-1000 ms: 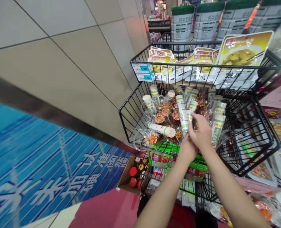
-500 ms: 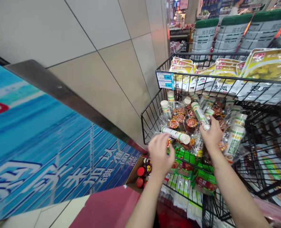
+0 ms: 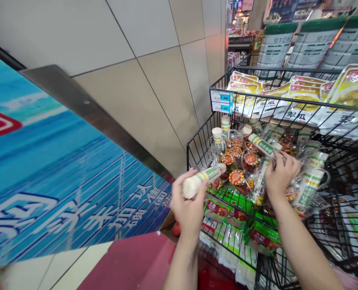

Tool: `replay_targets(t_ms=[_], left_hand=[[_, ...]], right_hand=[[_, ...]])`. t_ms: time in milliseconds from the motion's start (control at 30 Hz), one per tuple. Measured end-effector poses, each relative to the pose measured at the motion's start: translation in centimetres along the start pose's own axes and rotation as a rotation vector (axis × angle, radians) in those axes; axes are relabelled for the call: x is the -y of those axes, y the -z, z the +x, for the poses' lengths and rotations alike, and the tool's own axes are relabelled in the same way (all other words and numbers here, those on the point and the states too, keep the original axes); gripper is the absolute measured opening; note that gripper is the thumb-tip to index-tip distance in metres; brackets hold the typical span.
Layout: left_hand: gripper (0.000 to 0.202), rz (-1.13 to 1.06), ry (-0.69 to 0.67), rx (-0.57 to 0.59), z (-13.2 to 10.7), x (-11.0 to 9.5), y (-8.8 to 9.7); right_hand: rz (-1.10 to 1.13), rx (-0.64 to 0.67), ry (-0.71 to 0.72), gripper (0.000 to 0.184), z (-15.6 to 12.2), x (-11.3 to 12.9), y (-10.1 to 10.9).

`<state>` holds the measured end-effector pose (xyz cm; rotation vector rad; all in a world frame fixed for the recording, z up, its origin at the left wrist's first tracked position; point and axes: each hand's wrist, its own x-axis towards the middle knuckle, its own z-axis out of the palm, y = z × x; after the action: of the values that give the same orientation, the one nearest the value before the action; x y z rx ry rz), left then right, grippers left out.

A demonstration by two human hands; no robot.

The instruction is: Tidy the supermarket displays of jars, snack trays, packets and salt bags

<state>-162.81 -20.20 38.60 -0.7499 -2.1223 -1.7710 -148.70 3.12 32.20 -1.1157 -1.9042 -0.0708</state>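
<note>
My left hand (image 3: 189, 201) is closed around a white, green-labelled roll (image 3: 207, 176) that looks like a wrapped bundle of dried noodles. Its blunt white end faces me, and its far end is over the left side of a black wire basket (image 3: 194, 141). Deeper in that basket, my right hand (image 3: 282, 171) has its fingers bent around the near end of another such noodle roll (image 3: 261, 144), which lies slanted on the pile. Clear packs with round orange-red cups (image 3: 236, 177) fill the space between my hands. More rolls (image 3: 309, 187) rest to the right.
Behind is a higher basket of yellow pouches (image 3: 304, 94) with price tags (image 3: 221, 101). Tall green-lidded packages (image 3: 275, 44) stand beyond. Green packs (image 3: 262, 237) sit lower in the rack. A tiled wall (image 3: 155, 80) and a blue printed panel (image 3: 61, 173) border the left.
My left hand has closed on the left noodle roll and turned it, its near end now pointing toward me. The right-hand roll lies at a flatter slant. The view has shifted slightly left.
</note>
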Motion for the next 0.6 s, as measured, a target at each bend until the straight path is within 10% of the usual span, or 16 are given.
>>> replay_targets(t_ms=[133, 300, 600], left_hand=[[0.022, -0.246, 0.078, -0.407, 0.4, -1.0, 4.3], [0.015, -0.194, -0.045, -0.669, 0.7, 0.8, 6.5], [0.018, -0.155, -0.188, -0.655, 1.2, 1.4, 7.0]], right_hand=[[0.34, 0.148, 0.328, 0.035, -0.7, 3.8, 0.4], [0.748, 0.734, 0.903, 0.028, -3.3, 10.3, -0.5], [1.08, 0.606, 0.267, 0.038, -3.6, 8.6, -1.0]])
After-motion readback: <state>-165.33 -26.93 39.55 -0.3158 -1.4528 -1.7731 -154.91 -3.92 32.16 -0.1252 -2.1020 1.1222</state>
